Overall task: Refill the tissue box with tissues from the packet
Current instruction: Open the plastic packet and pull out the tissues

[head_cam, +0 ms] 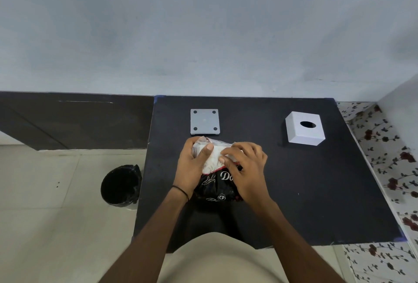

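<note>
A black and white tissue packet (218, 181) with white lettering lies at the middle of the black table (316, 192). My left hand (192, 165) grips its far left end, thumb on top. My right hand (246, 169) grips its right side, fingers pinching the clear plastic top. White tissues show through the plastic between my hands. The white tissue box (304, 128) stands at the far right of the table, oval slot facing up. Its flat grey base plate (205, 121), with a dark dot in each corner, lies apart at the far middle, just beyond the packet.
A black lined waste bin (121, 184) stands on the tiled floor left of the table. A dark wooden panel (74, 120) runs along the wall at the left. A flowered cloth (384, 158) lies along the table's right side. The wall is directly behind the table.
</note>
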